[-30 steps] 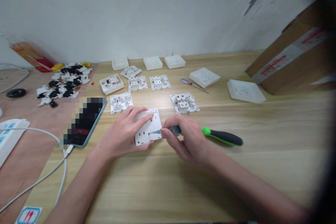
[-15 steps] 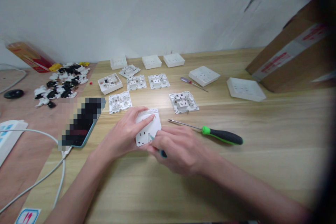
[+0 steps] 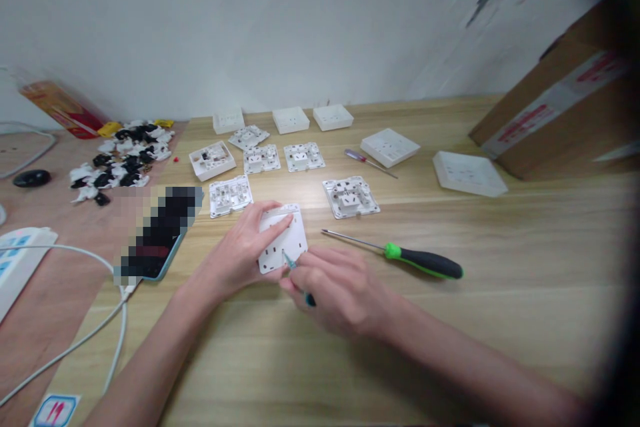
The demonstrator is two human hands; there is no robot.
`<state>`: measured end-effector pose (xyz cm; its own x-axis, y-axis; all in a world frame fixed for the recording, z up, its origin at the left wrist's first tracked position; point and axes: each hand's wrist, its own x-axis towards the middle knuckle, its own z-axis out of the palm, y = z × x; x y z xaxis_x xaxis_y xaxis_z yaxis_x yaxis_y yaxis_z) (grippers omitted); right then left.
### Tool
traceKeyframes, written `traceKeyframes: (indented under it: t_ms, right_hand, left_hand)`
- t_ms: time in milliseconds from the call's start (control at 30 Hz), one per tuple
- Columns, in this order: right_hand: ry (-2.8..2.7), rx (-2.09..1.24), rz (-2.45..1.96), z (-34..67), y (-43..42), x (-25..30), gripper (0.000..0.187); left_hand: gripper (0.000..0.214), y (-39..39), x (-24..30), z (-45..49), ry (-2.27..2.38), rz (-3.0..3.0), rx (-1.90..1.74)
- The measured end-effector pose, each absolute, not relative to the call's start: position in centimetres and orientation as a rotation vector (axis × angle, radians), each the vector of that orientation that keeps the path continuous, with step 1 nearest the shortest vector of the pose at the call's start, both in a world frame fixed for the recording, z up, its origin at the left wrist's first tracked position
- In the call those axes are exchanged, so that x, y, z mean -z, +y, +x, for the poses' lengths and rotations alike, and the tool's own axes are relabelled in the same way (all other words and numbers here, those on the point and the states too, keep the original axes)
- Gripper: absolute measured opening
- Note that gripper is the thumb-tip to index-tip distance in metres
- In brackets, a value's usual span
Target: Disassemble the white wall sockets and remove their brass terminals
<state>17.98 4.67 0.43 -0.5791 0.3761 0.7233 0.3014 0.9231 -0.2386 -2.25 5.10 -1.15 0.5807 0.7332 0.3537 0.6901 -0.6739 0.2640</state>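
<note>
White socket faceplate point(image 3: 283, 240), head view: lying toward the left edge of the wooden table point(image 3: 500, 327), pinned from above by the left hand point(image 3: 239, 247), fingers together and flat across its upper part, a firm hold against slipping. The right hand point(image 3: 336, 297) has its fingers curled together, clamped on a small teal-tipped screwdriver point(image 3: 289, 262), tip at the plate's lower edge. A green-and-black screwdriver point(image 3: 424, 262) lies just right.
</note>
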Motion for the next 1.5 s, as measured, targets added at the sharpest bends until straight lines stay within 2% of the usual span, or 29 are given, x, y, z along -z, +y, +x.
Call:
traceKeyframes:
  t_ms: [133,300,467,633,733,900,1000,1167,1300,1367,1500]
  right_hand:
    - [-2.024,-0.310,-0.789,18.0,4.9,-0.3,0.007]
    - [-2.199,-0.244,-0.500,18.1,5.1,0.2,0.020]
    - [-2.132,-0.279,-0.644,18.3,5.4,0.7,0.008]
    - [-2.065,-0.265,-0.692,18.5,5.5,0.7,0.010]
    - [-2.152,-0.239,-0.645,18.3,5.4,0.5,0.005]
    - [-2.330,-0.055,-0.450,17.8,4.4,-0.8,0.028]
    - [-2.312,-0.059,-0.458,17.5,4.0,-1.4,0.031]
    - [-2.160,-0.248,-0.613,17.8,4.5,0.1,0.012]
    - [-1.920,-0.420,-0.784,18.4,4.9,1.0,0.017]
    - [-2.074,-0.328,-0.648,18.4,4.8,0.7,0.010]
    - [-2.369,-0.054,-0.384,18.0,4.4,-0.4,0.023]
  left_hand:
    - [0.065,5.0,1.1,-2.1,1.229,2.696,-0.698]
    - [0.074,5.0,0.8,-2.5,1.225,2.625,-0.602]
    - [0.078,4.7,0.3,-2.6,1.274,2.544,-0.573]
    - [0.075,4.8,0.2,-2.5,1.282,2.553,-0.552]
    - [0.075,5.0,0.3,-2.6,1.283,2.581,-0.542]
    - [0.070,5.2,0.5,-2.9,1.259,2.692,-0.502]
    - [0.063,5.2,0.4,-2.7,1.262,2.749,-0.486]
    - [0.068,5.1,0.4,-2.1,1.275,2.775,-0.489]
    - [0.070,5.0,0.3,-1.8,1.282,2.768,-0.488]
    - [0.070,5.0,0.2,-1.9,1.270,2.770,-0.458]
    - [0.068,4.9,0.4,-2.1,1.282,2.740,-0.438]
